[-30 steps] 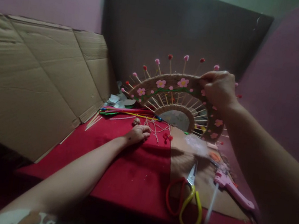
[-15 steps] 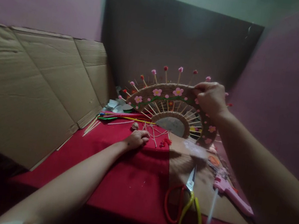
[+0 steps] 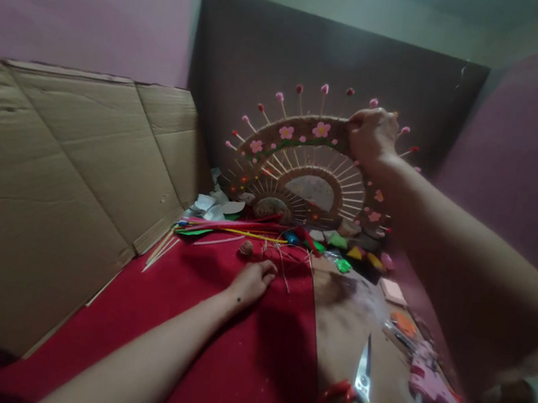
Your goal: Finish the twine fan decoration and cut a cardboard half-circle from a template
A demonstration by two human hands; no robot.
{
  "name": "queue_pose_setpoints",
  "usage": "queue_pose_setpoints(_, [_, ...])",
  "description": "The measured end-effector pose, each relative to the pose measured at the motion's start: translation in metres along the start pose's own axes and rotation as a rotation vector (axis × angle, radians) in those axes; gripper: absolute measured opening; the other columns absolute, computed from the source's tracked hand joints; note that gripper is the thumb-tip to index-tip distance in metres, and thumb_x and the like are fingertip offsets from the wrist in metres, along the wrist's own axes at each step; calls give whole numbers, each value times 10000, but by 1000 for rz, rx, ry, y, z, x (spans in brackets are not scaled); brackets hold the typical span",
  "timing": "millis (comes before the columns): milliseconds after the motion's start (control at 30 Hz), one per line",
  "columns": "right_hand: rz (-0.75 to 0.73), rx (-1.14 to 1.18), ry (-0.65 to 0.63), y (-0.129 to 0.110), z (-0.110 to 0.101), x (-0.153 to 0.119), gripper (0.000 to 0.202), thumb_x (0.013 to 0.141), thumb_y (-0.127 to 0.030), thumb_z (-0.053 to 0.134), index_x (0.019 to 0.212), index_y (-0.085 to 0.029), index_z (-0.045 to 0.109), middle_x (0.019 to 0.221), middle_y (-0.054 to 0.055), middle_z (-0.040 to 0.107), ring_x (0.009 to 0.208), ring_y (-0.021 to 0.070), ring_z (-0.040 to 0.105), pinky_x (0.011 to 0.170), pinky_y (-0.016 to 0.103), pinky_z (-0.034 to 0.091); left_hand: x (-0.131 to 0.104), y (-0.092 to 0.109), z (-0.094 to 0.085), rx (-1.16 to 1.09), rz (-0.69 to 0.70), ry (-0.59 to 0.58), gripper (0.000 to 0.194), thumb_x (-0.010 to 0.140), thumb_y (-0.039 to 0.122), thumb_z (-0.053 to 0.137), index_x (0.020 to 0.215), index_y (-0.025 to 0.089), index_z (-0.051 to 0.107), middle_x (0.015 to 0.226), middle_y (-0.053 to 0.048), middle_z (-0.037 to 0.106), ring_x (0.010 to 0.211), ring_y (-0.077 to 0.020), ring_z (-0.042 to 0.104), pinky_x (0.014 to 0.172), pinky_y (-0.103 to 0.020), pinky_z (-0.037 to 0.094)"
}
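My right hand [image 3: 374, 133] grips the top rim of a half-round decoration [image 3: 323, 116], held upright above the back of the table. It has a brown woven band with pink flowers, thin stick spokes and pink and red pompoms on the outer stick tips. My left hand [image 3: 254, 281] rests on the red cloth [image 3: 228, 337] with its fingers curled; whatever they may hold is hidden. Just beyond those fingers lie tangled pale strings [image 3: 284, 268] and a small ball of twine [image 3: 245, 248].
Another half-round decoration [image 3: 272, 207] stands behind. Pipe cleaners [image 3: 244, 231] and sticks [image 3: 160, 254] lie at the back left, beside a cardboard panel [image 3: 47, 195]. Scissors [image 3: 362, 384] and a pink glue gun [image 3: 434, 384] lie on a brown board [image 3: 342, 320] at the right.
My right hand has lifted the decoration up and farther back, uncovering the other one and coloured bits behind. My left hand stays by the strings, while the view has shifted.
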State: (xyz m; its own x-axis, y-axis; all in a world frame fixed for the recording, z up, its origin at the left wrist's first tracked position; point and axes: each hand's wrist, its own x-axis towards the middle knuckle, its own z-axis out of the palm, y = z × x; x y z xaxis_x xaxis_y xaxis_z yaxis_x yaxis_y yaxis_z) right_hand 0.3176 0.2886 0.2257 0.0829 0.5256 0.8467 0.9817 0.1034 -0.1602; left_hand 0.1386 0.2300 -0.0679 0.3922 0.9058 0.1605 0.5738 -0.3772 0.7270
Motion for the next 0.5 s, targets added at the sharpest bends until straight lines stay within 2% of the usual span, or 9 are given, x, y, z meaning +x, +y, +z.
queue_pose_setpoints(133, [34, 24, 18, -13, 32, 30, 317, 759, -152, 518, 1019, -177, 698, 980, 108, 699, 900, 191, 601, 769, 308, 392, -5, 3, -1, 8, 11, 57, 149, 856, 229, 511, 909, 165, 635, 900, -52, 668, 849, -165, 614, 791, -301, 466])
queue_pose_setpoints(233, [33, 17, 2, -17, 61, 43, 298, 772, -162, 513, 1008, -172, 694, 967, 104, 701, 870, 182, 599, 756, 309, 387, -6, 3, -1, 12, 18, 69, 178, 825, 174, 485, 853, 194, 660, 852, -46, 696, 830, -174, 631, 744, -253, 447])
queue_pose_setpoints(367, [26, 9, -26, -16, 94, 49, 283, 773, -202, 526, 1001, -177, 692, 980, 100, 701, 880, 185, 595, 754, 310, 386, -5, 2, 2, 22, 8, 71, 207, 799, 163, 482, 874, 220, 666, 883, -52, 704, 850, -186, 637, 743, -256, 440])
queue_pose_setpoints(500, [23, 9, -64, -11, 122, 42, 297, 761, -196, 503, 987, -201, 696, 976, 94, 703, 893, 214, 611, 740, 319, 404, -4, 2, 3, 32, 2, 66, 224, 794, 162, 460, 863, 230, 662, 876, -56, 702, 842, -198, 638, 744, -276, 437])
